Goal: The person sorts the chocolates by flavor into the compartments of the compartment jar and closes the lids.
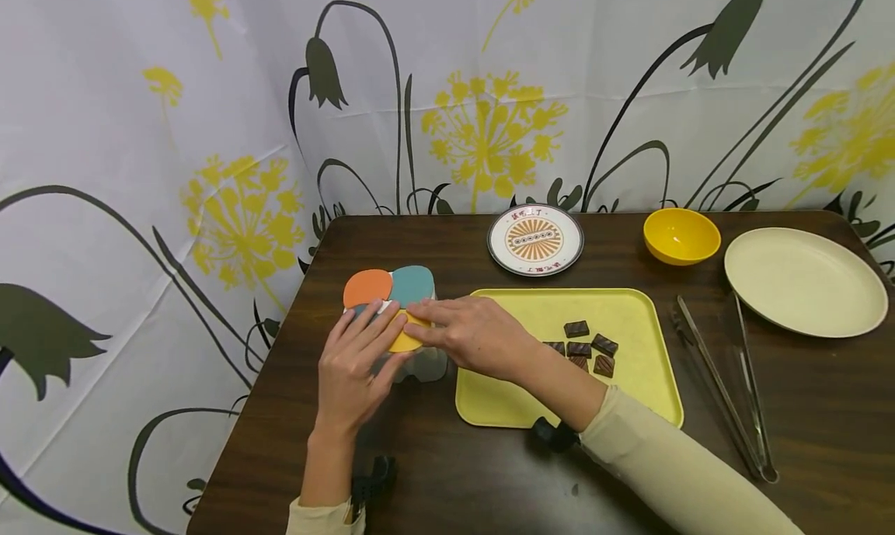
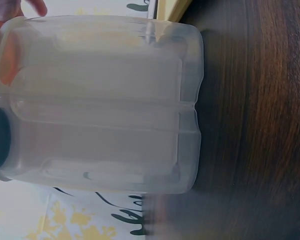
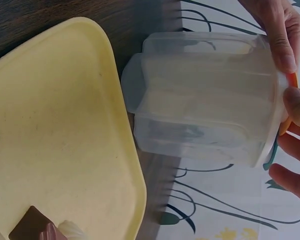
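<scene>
A clear plastic container [image 1: 425,366] with a four-lobed lid stands on the dark table, left of the yellow tray [image 1: 552,306]. The lid has an orange flap [image 1: 367,286], a teal flap [image 1: 412,283] and a yellow flap [image 1: 404,341]. My left hand [image 1: 353,364] lies on the lid with straight fingers, its thumb along the container's near side. My right hand [image 1: 468,333] reaches from the right and pinches the yellow flap's edge. The right wrist view shows thumb and fingers [image 3: 296,107] at the lid rim of the container [image 3: 200,100]. The container [image 2: 105,105] looks empty.
Several chocolate pieces [image 1: 582,345] lie on the tray [image 3: 55,125]. A patterned plate [image 1: 534,240], a yellow bowl [image 1: 681,236] and a cream plate [image 1: 804,283] stand behind and to the right. Metal tongs [image 1: 734,387] lie right of the tray. A flowered curtain hangs behind.
</scene>
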{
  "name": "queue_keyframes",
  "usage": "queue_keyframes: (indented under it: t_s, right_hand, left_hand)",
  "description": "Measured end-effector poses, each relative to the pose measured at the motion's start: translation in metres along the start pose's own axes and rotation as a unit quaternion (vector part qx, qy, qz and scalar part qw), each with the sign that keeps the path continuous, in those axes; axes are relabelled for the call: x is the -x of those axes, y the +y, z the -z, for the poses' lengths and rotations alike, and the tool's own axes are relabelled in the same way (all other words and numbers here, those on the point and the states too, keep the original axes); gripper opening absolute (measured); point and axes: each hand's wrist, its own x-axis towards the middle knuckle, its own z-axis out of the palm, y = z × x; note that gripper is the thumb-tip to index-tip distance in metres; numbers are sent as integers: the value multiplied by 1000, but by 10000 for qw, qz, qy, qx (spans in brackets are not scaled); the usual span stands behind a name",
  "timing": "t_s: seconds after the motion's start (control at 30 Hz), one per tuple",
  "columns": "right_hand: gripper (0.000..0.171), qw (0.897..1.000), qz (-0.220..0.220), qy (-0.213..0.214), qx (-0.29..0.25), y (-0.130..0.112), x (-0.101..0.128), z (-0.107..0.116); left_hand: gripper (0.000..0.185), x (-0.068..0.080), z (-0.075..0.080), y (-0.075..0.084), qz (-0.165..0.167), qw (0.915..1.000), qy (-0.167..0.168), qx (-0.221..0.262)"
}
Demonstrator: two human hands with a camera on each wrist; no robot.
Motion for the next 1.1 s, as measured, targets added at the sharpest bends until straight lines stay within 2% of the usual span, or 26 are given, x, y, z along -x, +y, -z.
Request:
queue_keyframes:
  t_s: [0.57, 0.87, 1.1]
  right_hand:
    - [44, 9993, -212, -131, -271, 0, -2, 5]
    - [38, 9934, -518, 133, -1019, 1, -1, 4]
    - [40, 9857, -651, 401, -1502, 0, -5, 5]
  left_hand:
    - [44, -1, -3, 4, 322, 9980, 387, 392]
    - [44, -11, 3, 8, 467, 9976, 94, 494]
    - [38, -22, 8, 5, 511, 9937, -72, 999]
